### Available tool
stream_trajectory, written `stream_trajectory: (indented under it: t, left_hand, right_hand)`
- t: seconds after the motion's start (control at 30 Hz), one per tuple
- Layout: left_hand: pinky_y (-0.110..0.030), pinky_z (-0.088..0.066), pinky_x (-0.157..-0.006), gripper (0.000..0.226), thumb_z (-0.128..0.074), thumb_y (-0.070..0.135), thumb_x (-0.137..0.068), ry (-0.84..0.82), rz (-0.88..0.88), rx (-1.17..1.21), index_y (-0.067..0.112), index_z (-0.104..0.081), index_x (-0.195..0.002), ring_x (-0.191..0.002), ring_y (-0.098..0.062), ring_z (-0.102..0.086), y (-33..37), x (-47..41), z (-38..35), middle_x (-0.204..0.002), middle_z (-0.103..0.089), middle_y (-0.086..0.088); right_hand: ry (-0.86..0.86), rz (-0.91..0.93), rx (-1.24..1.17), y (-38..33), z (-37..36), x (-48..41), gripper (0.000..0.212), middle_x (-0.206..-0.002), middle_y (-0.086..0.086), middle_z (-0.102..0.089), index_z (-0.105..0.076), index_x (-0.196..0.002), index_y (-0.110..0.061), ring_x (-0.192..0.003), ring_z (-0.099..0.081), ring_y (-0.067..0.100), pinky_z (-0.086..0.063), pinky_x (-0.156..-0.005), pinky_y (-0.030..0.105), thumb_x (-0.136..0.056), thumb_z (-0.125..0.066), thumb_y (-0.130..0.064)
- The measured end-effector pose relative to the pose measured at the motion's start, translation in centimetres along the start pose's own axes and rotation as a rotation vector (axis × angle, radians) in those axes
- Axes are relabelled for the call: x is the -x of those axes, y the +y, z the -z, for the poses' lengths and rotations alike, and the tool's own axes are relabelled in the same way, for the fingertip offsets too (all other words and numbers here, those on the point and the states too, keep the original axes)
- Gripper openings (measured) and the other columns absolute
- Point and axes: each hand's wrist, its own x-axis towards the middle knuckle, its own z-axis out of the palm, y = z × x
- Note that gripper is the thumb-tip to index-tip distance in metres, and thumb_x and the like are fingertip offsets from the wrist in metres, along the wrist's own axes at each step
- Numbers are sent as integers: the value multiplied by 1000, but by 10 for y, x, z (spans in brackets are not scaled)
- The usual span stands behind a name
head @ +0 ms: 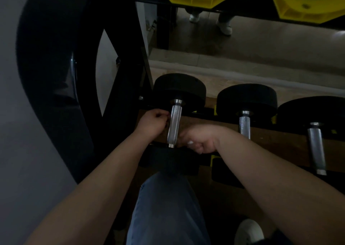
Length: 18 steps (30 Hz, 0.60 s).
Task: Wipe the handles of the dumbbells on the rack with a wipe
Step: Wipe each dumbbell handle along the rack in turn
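**Head view: both hands at the leftmost handle**

Nearest, a knee in jeans (168, 207) and a pale shoe (249, 231) are seen. Beyond them, the right hand (200, 141) is curled round a small white scrap, taken to be the wipe (190, 142), just beside the near end of the leftmost dumbbell handle (174, 125). The left hand (153, 122) is curled against that handle's other side; whether anything is pinched there cannot be told. So small a wipe could be snagged and torn by the knurled steel, and the underside may be missed in the dim light. Farther along the rack (128, 87), the second handle (244, 127) and third handle (316, 147) lie apart from both hands.
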Motion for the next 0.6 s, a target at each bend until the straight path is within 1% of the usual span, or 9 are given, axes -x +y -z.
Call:
stream_trajectory:
  t: [0.07, 0.13, 0.2, 0.23, 0.27, 0.33, 0.43, 0.53, 0.6]
  left_hand:
    - [-36, -54, -94, 20, -55, 22, -93, -35, 2, -16, 37, -68, -89, -95, -16, -68, 0, 0, -1, -100, -73, 3]
    - [-42, -56, -93, 21, -55, 22, -93, -58, 0, -25, 37, -68, -86, -92, -18, -69, 0, 2, -2, -97, -73, 3]
    - [-40, -56, -91, 21, -54, 22, -93, -43, -15, -12, 37, -69, -91, -92, -16, -69, 2, 3, -1, -98, -73, 4]
    - [-37, -55, -92, 22, -53, 22, -93, -32, -18, -2, 37, -69, -94, -94, -15, -69, 2, 3, 0, -101, -72, 4]
    - [-35, -54, -92, 21, -53, 21, -94, -25, -18, 7, 36, -69, -96, -96, -15, -68, 2, 3, 1, -104, -72, 3]
    - [-32, -53, -92, 21, -53, 20, -94, -14, -16, 8, 33, -69, -99, -96, -15, -67, 2, 4, 1, -107, -72, 1]
    - [-28, -52, -90, 22, -55, 20, -94, -12, -18, -26, 28, -71, -106, -96, -13, -66, 3, 5, 0, -107, -72, 1]
    - [-20, -48, -83, 19, -58, 22, -95, 40, -80, 9, 32, -71, -104, -97, -6, -64, 8, 11, 4, -104, -70, 10]
    - [-15, -46, -83, 17, -62, 23, -94, 50, -185, 25, 36, -70, -102, -98, 1, -63, 12, 18, 10, -102, -69, 17]
  right_hand:
    - [1, 4, -2, 2, -4, -3, 19, -57, -5, -49, -63, -109, -16, -37, -30, 2, -19, -41, 15, -102, -47, -7]
    - [97, 62, -272, -3, -1, -15, 19, -54, -4, -45, -59, -109, -13, -36, -29, 4, -21, -37, 15, -101, -44, -5]
    - [173, 147, -540, -10, 3, -23, 22, -60, -3, -44, -58, -113, -10, -38, -29, 5, -22, -35, 17, -100, -41, -3]
    - [193, 183, -565, -11, 3, -23, 24, -62, -2, -45, -60, -114, -8, -39, -29, 5, -22, -36, 18, -101, -41, -3]
    - [214, 199, -492, -9, 1, -21, 23, -62, -2, -46, -63, -112, -9, -41, -30, 6, -23, -37, 19, -101, -43, -5]
    - [241, 156, -158, 0, -9, -12, 23, -59, -1, -44, -66, -109, -13, -42, -33, 8, -25, -40, 20, -102, -45, -8]
    - [182, 106, 205, 7, -19, -3, 23, -54, 1, -41, -69, -110, -12, -39, -32, 10, -23, -39, 21, -100, -48, -9]
    - [358, 139, 104, -5, -17, 2, 19, -56, 2, -44, -69, -106, -9, -40, -34, 13, -25, -40, 21, -96, -54, -9]
    - [504, 257, -55, -9, -13, 10, 14, -69, 3, -58, -72, -104, -16, -48, -43, 13, -32, -42, 25, -95, -61, -16]
